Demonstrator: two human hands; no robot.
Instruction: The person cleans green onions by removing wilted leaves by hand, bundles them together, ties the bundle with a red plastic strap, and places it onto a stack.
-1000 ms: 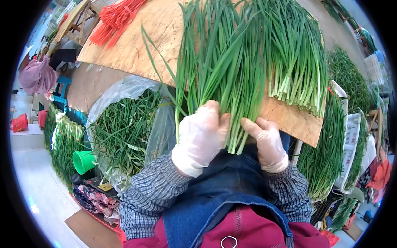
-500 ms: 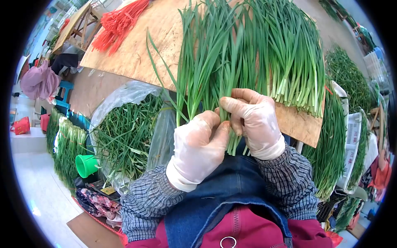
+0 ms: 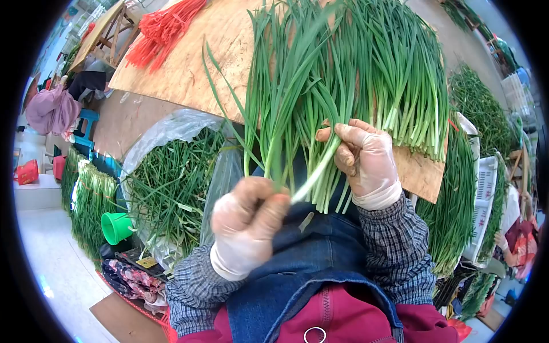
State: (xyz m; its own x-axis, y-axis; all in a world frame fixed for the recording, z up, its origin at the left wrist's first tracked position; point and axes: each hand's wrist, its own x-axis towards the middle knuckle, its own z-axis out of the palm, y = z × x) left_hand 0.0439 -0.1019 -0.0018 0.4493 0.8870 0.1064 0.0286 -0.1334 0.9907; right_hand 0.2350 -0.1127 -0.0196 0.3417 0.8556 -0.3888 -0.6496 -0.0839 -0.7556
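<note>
Both hands wear thin whitish gloves. My right hand (image 3: 372, 163) is closed, thumb and fingers pinching a garlic chive stalk (image 3: 318, 171) whose white end slants down to the left. Close to that end is my left hand (image 3: 245, 224), also pinched; a blurred green leaf (image 3: 277, 163) rises from its fingertips. Whether the stalk's tip touches the left fingers, I cannot tell. A small pale scrap (image 3: 306, 222) shows against the denim apron (image 3: 303, 257). Loose garlic chives (image 3: 286, 74) hang over the board's near edge, beside a thicker pile (image 3: 403, 74) on the right.
Red ties (image 3: 163, 31) lie on the wooden board (image 3: 220, 74). At left stand a plastic-lined container of green trimmings (image 3: 171, 188), a green bucket (image 3: 116, 227) and bundled chives (image 3: 94, 200). More chives (image 3: 452, 206) and a white crate (image 3: 485, 208) are at right. Another person (image 3: 52, 108) sits far left.
My left hand has moved down and left, away from my right hand. The pinched stalk now slants with its white end exposed, and a scrap has appeared below it.
</note>
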